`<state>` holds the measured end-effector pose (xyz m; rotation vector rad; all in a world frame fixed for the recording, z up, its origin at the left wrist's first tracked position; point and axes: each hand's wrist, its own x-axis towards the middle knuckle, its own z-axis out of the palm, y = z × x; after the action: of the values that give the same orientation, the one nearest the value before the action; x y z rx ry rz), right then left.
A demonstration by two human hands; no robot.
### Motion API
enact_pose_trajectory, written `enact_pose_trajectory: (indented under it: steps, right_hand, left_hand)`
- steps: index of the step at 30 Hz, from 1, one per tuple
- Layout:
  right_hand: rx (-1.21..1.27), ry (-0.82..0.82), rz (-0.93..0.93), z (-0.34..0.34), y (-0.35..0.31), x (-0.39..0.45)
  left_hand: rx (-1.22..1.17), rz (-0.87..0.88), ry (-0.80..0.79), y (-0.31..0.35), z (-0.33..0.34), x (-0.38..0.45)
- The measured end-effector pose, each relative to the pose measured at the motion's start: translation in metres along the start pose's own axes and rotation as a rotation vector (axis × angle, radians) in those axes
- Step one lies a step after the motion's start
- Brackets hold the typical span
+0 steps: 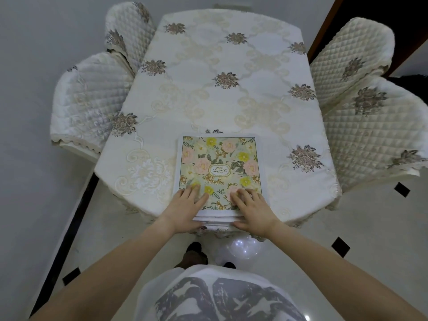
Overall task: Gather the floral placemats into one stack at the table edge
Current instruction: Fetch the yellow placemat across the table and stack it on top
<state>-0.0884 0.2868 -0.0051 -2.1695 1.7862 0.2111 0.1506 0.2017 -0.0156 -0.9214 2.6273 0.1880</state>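
Here the left hand point(188, 208) and right hand point(252, 210) are lying flat, fingers spread, gripping nothing, on the near end of the placemat stack point(220, 167) (its edge overhanging the table point(208, 77)).

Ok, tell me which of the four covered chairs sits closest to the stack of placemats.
The near left chair: its quilted cover comes nearest the floral placemat stack at the table's near edge. The near right chair sits farther, and the two far chairs farther still.
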Motion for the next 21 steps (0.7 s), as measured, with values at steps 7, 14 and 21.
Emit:
enact_pose_trajectory:
  steps: [7, 14, 21]
  right_hand:
    - [0.059, 0.029, -0.004, -0.019, 0.004, 0.023]
    - [0.135, -0.006, 0.122, -0.02, -0.01, 0.05]
    - [0.036, -0.067, -0.038, 0.0, -0.015, 0.048]
  left_hand:
    - [-0.124, 0.091, 0.084, -0.033, -0.044, 0.042]
    - [-0.185, 0.052, 0.159, -0.066, -0.078, 0.127]
    - [-0.213, -0.046, 0.114, -0.086, -0.085, 0.19]
